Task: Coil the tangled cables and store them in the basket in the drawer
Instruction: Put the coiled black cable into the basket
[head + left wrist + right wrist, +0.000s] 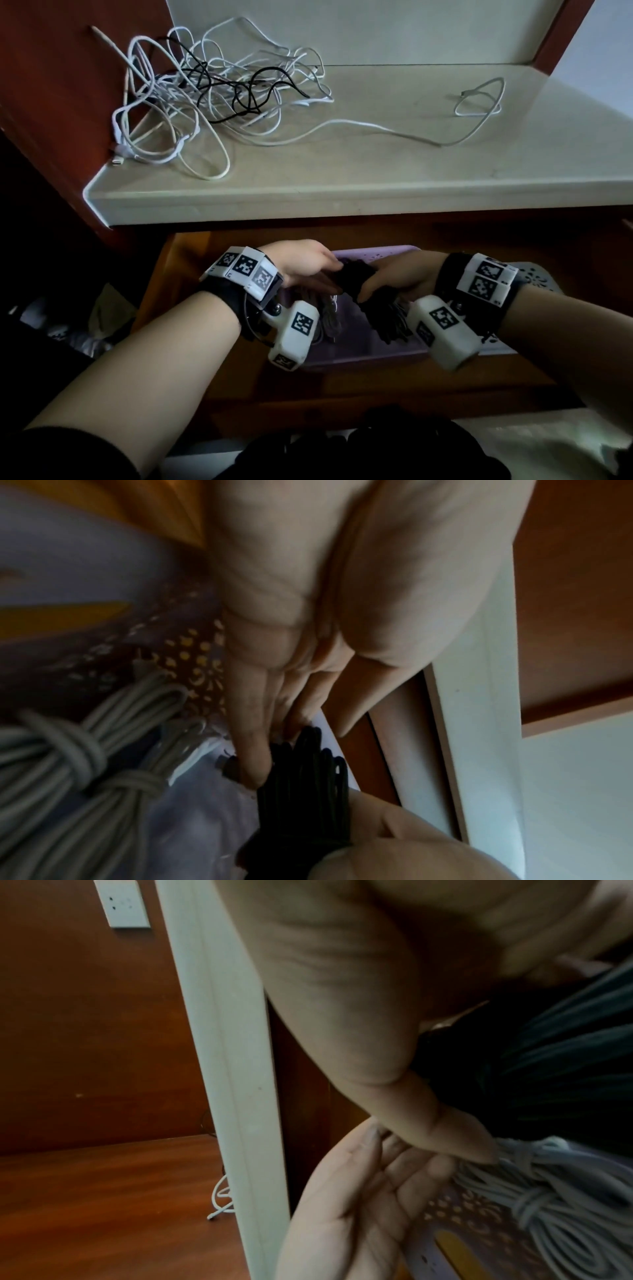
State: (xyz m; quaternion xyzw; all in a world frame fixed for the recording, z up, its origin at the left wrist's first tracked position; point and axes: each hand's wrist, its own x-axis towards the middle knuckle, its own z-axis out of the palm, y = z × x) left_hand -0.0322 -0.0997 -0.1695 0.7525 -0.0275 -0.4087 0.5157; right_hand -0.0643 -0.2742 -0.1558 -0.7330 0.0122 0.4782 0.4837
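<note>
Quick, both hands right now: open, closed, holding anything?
Left hand: open, straight fingers touching the black cable bundle.
Right hand: closed, grip around the black cable bundle over the purple basket.

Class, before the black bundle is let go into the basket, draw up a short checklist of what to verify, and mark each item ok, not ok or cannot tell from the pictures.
1. Drawer open enough to reach in: ok.
2. Black bundle coiled, no loose tail showing: ok as far as visible; its far end is hidden.
3. Right hand grips the bundle: ok.
4. Left hand steadies it, fingers straight against the loops: ok.
5. Bundle above the purple basket, not outside its rim: ok.
6. Room beside the grey coiled cable already in the basket: cannot tell.
7. All cables stored: not ok; the tangled cables lie on the counter.
</note>
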